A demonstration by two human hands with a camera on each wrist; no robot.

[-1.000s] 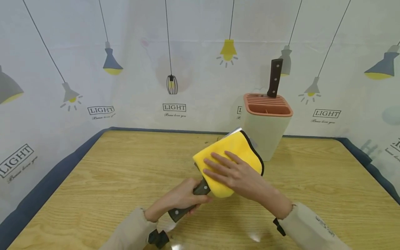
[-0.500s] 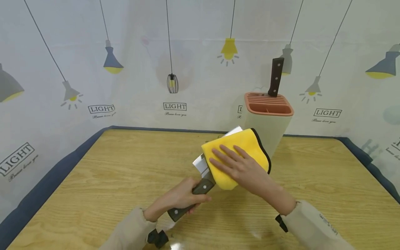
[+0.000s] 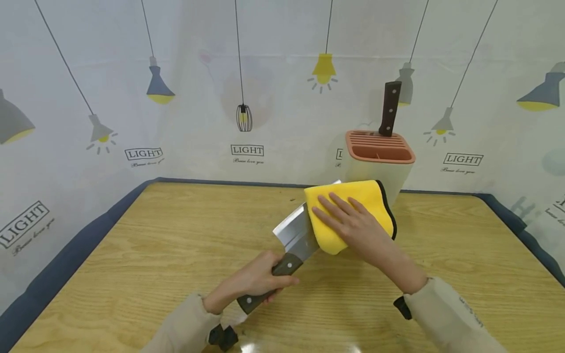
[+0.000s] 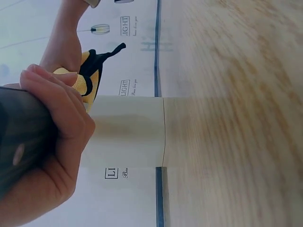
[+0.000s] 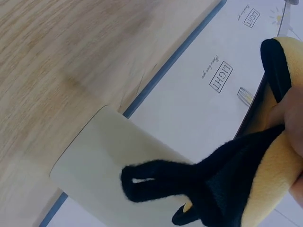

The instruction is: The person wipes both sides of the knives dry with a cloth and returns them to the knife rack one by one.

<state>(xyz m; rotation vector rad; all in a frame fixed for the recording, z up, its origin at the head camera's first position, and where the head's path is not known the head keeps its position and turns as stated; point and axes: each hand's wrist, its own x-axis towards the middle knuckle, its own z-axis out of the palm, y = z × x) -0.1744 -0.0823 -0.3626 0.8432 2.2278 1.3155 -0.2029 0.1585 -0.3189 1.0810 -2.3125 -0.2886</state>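
Observation:
In the head view my left hand point(image 3: 260, 277) grips the dark riveted handle of a cleaver point(image 3: 296, 233), whose broad blade slants away to the upper right. A yellow towel point(image 3: 372, 196) with black edging covers the blade's far part; a bit of the tip shows past it. My right hand point(image 3: 353, 228) holds the towel, fingers spread along its top and thumb underneath. From the left wrist, the curled left fingers point(image 4: 71, 113) wrap the handle point(image 4: 23, 137). The right wrist view shows the towel's dark underside point(image 5: 227, 184) hanging in folds, with the blade edge partly hidden behind it.
Behind the towel stands a cream knife block point(image 3: 375, 171) with a slotted orange top point(image 3: 379, 147). A dark-handled knife point(image 3: 390, 109) sits upright in it. The wooden table point(image 3: 198, 220) reaches back to a printed lamp-pattern backdrop point(image 3: 282, 98).
My right hand has slid the towel up and right along the blade, baring more of the cleaver near its handle. The left hand keeps its grip with little movement.

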